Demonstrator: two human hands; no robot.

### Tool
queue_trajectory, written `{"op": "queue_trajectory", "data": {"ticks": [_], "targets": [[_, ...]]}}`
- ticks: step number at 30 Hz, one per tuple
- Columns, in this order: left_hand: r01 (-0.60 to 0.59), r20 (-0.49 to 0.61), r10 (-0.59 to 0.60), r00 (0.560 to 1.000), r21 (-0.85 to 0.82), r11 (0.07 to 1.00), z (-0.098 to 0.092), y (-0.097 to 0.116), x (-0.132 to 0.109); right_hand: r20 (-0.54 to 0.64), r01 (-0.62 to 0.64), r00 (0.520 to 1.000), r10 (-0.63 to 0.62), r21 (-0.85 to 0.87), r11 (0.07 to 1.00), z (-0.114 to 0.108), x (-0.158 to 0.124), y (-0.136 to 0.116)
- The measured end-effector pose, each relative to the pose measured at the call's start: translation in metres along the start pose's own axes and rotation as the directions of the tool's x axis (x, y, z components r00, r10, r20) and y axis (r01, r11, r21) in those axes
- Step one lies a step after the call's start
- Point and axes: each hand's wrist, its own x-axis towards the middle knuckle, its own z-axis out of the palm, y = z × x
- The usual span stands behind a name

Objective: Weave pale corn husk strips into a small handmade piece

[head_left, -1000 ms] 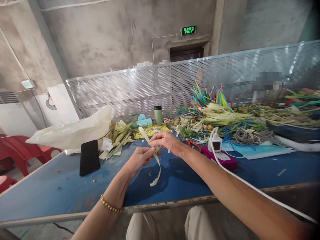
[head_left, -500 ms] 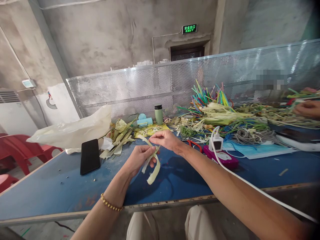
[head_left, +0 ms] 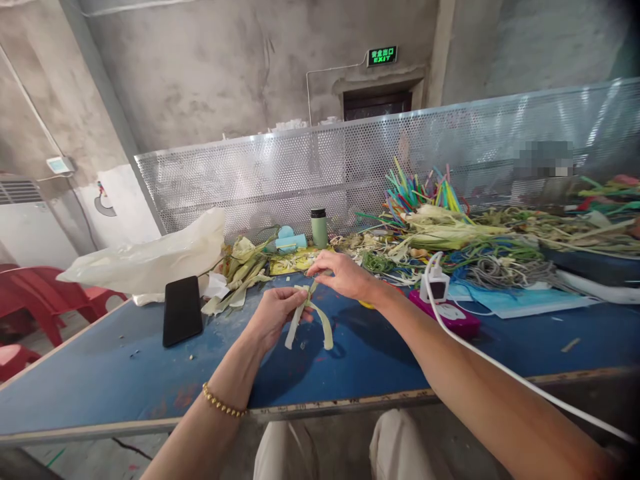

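Observation:
My left hand [head_left: 274,313] pinches pale corn husk strips [head_left: 326,328] where they cross, just above the table. Two tails hang below the fingers, spread apart: a narrower whitish one to the left, a wider yellow-green one to the right. Slightly higher and to the right, my right hand [head_left: 345,275] has its thumb and fingertips closed on the upper greenish end of the husk. Its lower fingers are tucked and partly hidden. A beaded bracelet [head_left: 220,402] circles my left wrist. Behind the hands lies a yellow sheet [head_left: 290,263] with husk scraps.
Left of my hands are a black phone [head_left: 183,311], loose husks [head_left: 240,267] and a plastic bag [head_left: 150,253]. A green bottle [head_left: 319,230] stands behind. To the right, a purple power strip [head_left: 463,321] with a white cable [head_left: 520,383] lies near my forearm, beside a blue mask [head_left: 530,301].
My right hand has moved slightly right and up, drawing the husk end upward. The hanging tails have swung apart. The other person's hand at the far right has left view.

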Motion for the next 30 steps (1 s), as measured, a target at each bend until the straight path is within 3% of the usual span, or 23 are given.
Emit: {"op": "queue_trajectory", "data": {"ticks": [3, 6, 10, 14, 21, 24, 30], "targets": [[0.004, -0.093, -0.010, 0.996, -0.062, 0.998, -0.003, -0.001, 0.003, -0.143, 0.039, 0.987, -0.069, -0.202, 0.979, 0.000, 0.000, -0.010], [-0.056, -0.254, 0.021, 0.967, -0.134, 0.989, -0.007, -0.002, 0.007, -0.203, 0.041, 0.976, -0.084, -0.206, 0.978, 0.004, -0.002, -0.028], [-0.171, -0.381, 0.105, 0.919, -0.145, 0.974, -0.011, -0.002, 0.011, 0.050, -0.070, 0.996, 0.074, -0.079, 0.994, 0.022, -0.007, -0.043], [-0.208, -0.392, 0.134, 0.910, -0.152, 0.966, -0.010, -0.003, 0.011, 0.152, -0.241, 0.956, 0.250, -0.072, 0.968, 0.046, -0.009, -0.044], [-0.213, -0.318, 0.142, 0.937, -0.199, 0.957, -0.004, -0.002, 0.008, 0.192, -0.443, 0.894, 0.404, 0.256, 0.859, 0.058, -0.005, -0.042], [-0.217, -0.281, 0.154, 0.947, -0.212, 0.953, -0.003, -0.001, 0.009, 0.173, -0.460, 0.888, 0.426, 0.308, 0.833, 0.055, -0.007, -0.042], [-0.217, -0.345, 0.139, 0.928, -0.199, 0.956, -0.006, -0.003, 0.011, 0.169, -0.420, 0.907, 0.385, 0.320, 0.849, 0.059, -0.009, -0.040]]}}
